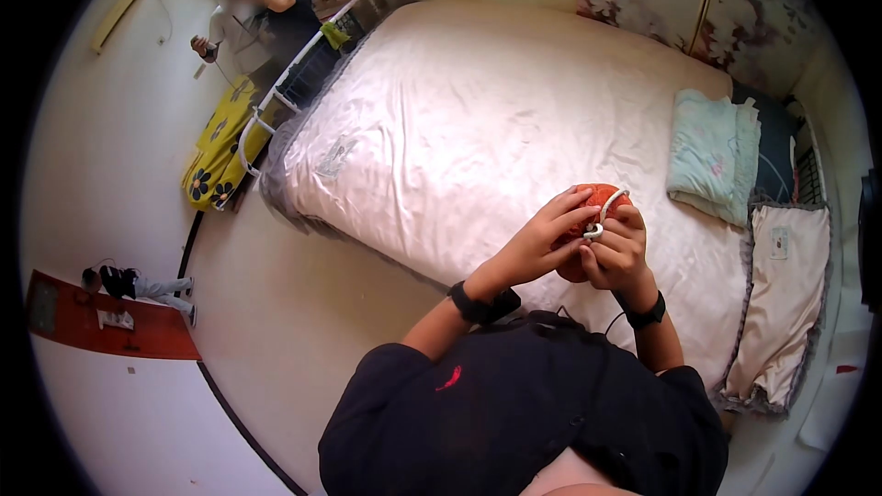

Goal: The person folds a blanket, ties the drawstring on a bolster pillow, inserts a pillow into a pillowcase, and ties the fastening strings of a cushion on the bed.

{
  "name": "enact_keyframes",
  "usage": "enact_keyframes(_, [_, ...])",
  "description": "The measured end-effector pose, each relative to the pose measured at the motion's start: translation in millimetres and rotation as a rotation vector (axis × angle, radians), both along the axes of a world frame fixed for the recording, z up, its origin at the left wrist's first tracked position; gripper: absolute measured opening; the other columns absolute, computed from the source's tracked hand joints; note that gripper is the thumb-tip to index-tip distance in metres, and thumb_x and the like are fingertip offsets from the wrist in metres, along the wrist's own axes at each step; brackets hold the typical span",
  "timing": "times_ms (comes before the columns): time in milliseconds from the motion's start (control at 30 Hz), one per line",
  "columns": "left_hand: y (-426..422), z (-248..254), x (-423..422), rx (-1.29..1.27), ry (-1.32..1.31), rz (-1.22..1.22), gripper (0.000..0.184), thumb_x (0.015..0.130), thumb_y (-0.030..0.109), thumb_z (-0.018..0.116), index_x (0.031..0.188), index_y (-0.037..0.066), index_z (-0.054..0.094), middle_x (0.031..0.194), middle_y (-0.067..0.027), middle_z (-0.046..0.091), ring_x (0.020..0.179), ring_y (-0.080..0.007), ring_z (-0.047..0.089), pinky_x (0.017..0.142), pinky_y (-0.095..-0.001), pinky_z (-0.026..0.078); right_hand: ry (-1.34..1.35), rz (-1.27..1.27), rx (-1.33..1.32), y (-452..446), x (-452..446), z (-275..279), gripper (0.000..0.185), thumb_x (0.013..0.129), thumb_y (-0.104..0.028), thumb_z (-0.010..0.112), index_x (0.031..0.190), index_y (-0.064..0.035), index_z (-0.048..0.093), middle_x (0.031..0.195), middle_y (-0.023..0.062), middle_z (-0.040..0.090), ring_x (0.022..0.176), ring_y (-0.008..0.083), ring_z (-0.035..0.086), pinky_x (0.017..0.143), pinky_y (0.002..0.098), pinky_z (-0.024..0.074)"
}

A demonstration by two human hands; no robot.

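Over the near edge of the pale bed, both of my hands hold a round orange-red object (599,195) that looks knitted or textured. My left hand (548,237) grips its left side, with the fingers curled over the top. On the right side, my right hand (623,246) is closed around it, thumb and fingers near the middle. A white cord or loop (594,231) runs over the front of the object between my fingertips. What lies behind my fingers is hidden. Each wrist wears a black band.
The bed (478,101) has a folded light-green blanket (707,152) and a pillow (779,294) at the right. A person (262,23) is beyond the bed's railed end, near a yellow flowered cloth (220,142). Another person (138,285) is at a red door (156,340).
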State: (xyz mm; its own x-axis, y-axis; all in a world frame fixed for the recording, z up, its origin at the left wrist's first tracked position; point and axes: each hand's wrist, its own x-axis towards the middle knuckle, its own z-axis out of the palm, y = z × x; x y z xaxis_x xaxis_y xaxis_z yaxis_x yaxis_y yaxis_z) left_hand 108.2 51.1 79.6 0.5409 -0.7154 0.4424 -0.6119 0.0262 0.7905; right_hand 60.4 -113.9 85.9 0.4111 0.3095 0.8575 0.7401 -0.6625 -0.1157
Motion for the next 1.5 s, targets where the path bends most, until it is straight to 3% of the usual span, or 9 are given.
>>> enact_keyframes(200, [-2.2, 9.1, -3.1, -0.017, -0.235, 0.08, 0.035, 0.076, 0.002, 0.062, 0.11, 0.001, 0.055, 0.123, -0.0167, 0.049, 0.12, -0.0351, 0.042, 0.096, -0.0398, 0.039, 0.003, 0.037, -0.014, 0.7, -3.0, 1.1, 0.019, 0.066, -0.009, 0.061, 0.051, -0.0087, 0.049, 0.053, 0.0008, 0.051, 0.051, 0.0162, 0.05, 0.065, 0.0317, 0.0375])
enact_keyframes(267, [-3.7, 16.8, -6.2, -0.042, -0.359, 0.149, 0.029, 0.074, 0.0, 0.062, 0.102, 0.001, 0.057, 0.109, -0.0142, 0.057, 0.105, -0.0333, 0.054, 0.087, -0.0387, 0.045, -0.013, 0.035, 0.007, 1.5, -6.8, 0.4, 0.019, 0.067, -0.009, 0.06, 0.051, -0.0088, 0.048, 0.054, 0.001, 0.052, 0.054, 0.0157, 0.053, 0.065, 0.0314, 0.0377])
enact_keyframes(367, [-3.4, 19.2, -6.5, -0.051, -0.412, 0.177, 0.025, 0.07, -0.002, 0.063, 0.094, 0.001, 0.059, 0.098, -0.0116, 0.059, 0.093, -0.0299, 0.057, 0.08, -0.0377, 0.047, -0.035, 0.013, 0.014, 6.3, -12.1, 1.5, 0.018, 0.067, -0.01, 0.06, 0.053, -0.0088, 0.049, 0.056, 0.0011, 0.053, 0.056, 0.0158, 0.054, 0.065, 0.0314, 0.0382])
enact_keyframes(600, [-5.9, 17.7, -6.0, -0.118, -0.469, 0.239, 0.024, 0.063, -0.006, 0.062, 0.086, 0.001, 0.06, 0.089, -0.0104, 0.06, 0.084, -0.0275, 0.059, 0.071, -0.0331, 0.05, -0.053, -0.021, 0.05, 3.0, -15.6, -1.9, 0.011, 0.068, -0.01, 0.059, 0.058, -0.0053, 0.055, 0.069, 0.0048, 0.06, 0.07, 0.0213, 0.057, 0.07, 0.0365, 0.0402])
enact_keyframes(733, [-7.1, 14.4, -9.3, -0.19, -0.319, 0.289, 0.017, 0.069, -0.006, 0.062, 0.085, 0.001, 0.059, 0.087, -0.011, 0.062, 0.08, -0.0236, 0.061, 0.068, -0.0305, 0.05, 0.027, -0.073, 0.096, -1.0, -18.5, -3.3, 0.007, 0.066, -0.01, 0.063, 0.07, -0.006, 0.06, 0.087, 0.0063, 0.06, 0.086, 0.0215, 0.055, 0.074, 0.0342, 0.0414])
enact_keyframes(900, [-8.5, 16.3, -11.5, -0.237, -0.158, 0.277, 0.008, 0.077, 0.0, 0.062, 0.084, 0.0, 0.059, 0.084, -0.0109, 0.061, 0.078, -0.0237, 0.061, 0.067, -0.0301, 0.05, 0.347, -0.133, 0.304, 4.2, -24.0, 17.4, 0.034, 0.065, -0.007, 0.066, 0.098, -0.0051, 0.057, 0.1, 0.0106, 0.059, 0.099, 0.0265, 0.052, 0.086, 0.0375, 0.0374])
enact_keyframes(1167, [-18.0, 12.8, -13.7, -0.189, -0.001, 0.264, 0.012, 0.079, 0.005, 0.064, 0.077, 0.0, 0.054, 0.074, -0.0078, 0.056, 0.066, -0.0166, 0.054, 0.06, -0.0266, 0.044, 0.386, -0.124, 0.24, -3.4, -23.1, 16.3, 0.026, 0.065, -0.006, 0.067, 0.09, -0.0054, 0.059, 0.093, 0.0073, 0.061, 0.092, 0.0257, 0.055, 0.081, 0.0364, 0.0389])
enact_keyframes(1433, [-21.1, 5.9, -12.4, -0.199, 0.147, 0.122, 0.011, 0.08, 0.006, 0.063, 0.078, 0.001, 0.054, 0.081, -0.0077, 0.057, 0.072, -0.0138, 0.054, 0.063, -0.0245, 0.044, 0.428, -0.086, 0.256, -1.8, -24.5, 21.0, 0.02, 0.064, -0.003, 0.06, 0.084, -0.0058, 0.058, 0.091, 0.0067, 0.06, 0.093, 0.0246, 0.055, 0.08, 0.0352, 0.0387])
enact_keyframes(1500, [-21.0, 4.4, -12.0, -0.173, 0.187, 0.095, 0.01, 0.081, 0.006, 0.063, 0.078, 0.001, 0.054, 0.083, -0.0076, 0.057, 0.073, -0.0138, 0.054, 0.064, -0.0243, 0.044, 0.505, -0.016, 0.361, -3.1, -24.9, 14.8, 0.016, 0.068, -0.003, 0.057, 0.084, -0.0052, 0.058, 0.091, 0.0064, 0.06, 0.094, 0.0236, 0.055, 0.081, 0.0337, 0.0384])
